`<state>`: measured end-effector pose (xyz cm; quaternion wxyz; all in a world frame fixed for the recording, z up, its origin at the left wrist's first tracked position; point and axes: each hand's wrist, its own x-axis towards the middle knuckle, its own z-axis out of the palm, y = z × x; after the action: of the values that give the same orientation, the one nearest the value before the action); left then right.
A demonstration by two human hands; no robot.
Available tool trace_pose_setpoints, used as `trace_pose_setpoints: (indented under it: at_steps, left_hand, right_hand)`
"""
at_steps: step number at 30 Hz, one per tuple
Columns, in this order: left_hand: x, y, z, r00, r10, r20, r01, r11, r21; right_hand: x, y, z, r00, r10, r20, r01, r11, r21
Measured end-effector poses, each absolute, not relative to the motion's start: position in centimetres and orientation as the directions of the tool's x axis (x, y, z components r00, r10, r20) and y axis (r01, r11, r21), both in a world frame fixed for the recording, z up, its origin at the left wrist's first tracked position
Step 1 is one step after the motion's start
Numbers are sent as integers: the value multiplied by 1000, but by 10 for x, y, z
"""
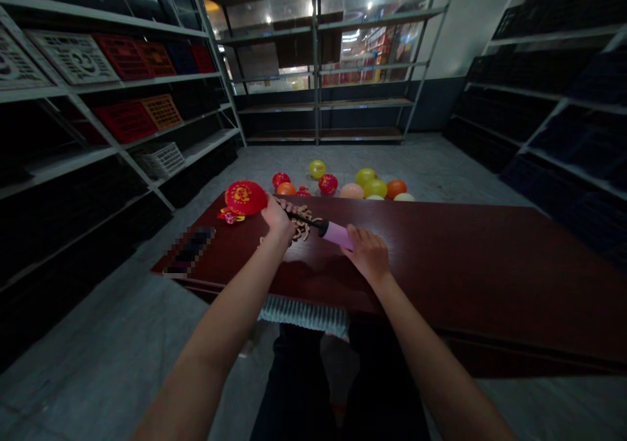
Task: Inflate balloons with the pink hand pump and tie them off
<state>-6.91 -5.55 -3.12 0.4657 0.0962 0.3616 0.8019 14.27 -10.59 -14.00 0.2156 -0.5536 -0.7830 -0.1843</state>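
A red balloon (246, 197) with a gold print, partly inflated, sits at the nozzle end of a hand pump (337, 234) with a pink-purple barrel and a black rod. My left hand (277, 217) is closed round the balloon's neck and the pump's end. The barrel is gripped at its other end by my right hand (368, 251). Behind and under the pump lies a heap of small tan curled pieces (302, 230), partly hidden. Small red and yellow items (230, 216) lie below the balloon on the table.
The dark red wooden table (470, 258) stretches off to the right. A blurred-out flat object (191, 251) lies at its left end. Several inflated balloons (375, 188) rest on the floor beyond. Shelves (317, 104) stand behind, and crates (120, 121) fill the left rack.
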Motion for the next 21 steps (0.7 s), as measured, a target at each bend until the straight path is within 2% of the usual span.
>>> trace_pose_setpoints:
  at_steps: [8,15,21]
  left_hand:
    - [-119,-35,2,-636,762,-124,-594,-380,709]
    - [-73,-8,-9,-636,765,-96,-600,-412,686]
    - [-8,-13,-22,-516,851,-92,-628,-304,717]
  right_hand:
    - [141,-101,-147,-280,764,581,934,356,-17]
    - [150,-94,-151,-121,796,592,952,261,-157]
    - [149,-94,-150,-48,853,519,934,222,-279]
